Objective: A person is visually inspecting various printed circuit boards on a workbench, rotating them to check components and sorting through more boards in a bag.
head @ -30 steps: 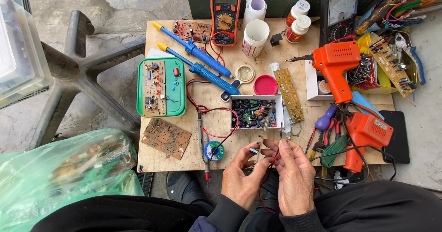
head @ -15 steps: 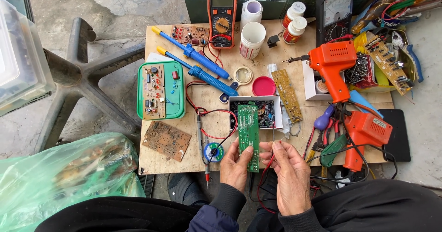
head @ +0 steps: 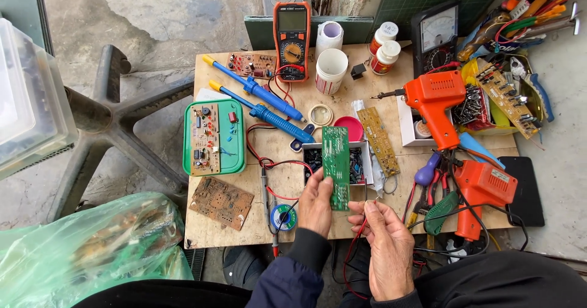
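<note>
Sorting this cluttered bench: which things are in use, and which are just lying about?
In use: green circuit board in left hand; red lead at right hand.
Lying about: blue soldering irons, orange soldering gun, orange multimeter, solder spool.

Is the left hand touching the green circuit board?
Touching. The head view shows the left hand with its fingers wrapped around the lower edge of the green circuit board, holding it up.

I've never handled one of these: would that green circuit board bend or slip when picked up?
The green board probably stays stiff: it juts out flat from the left hand, which pinches just one end. It looks thin, so likely light. Its small parts seem fragile, so edge grips suit it.
</note>
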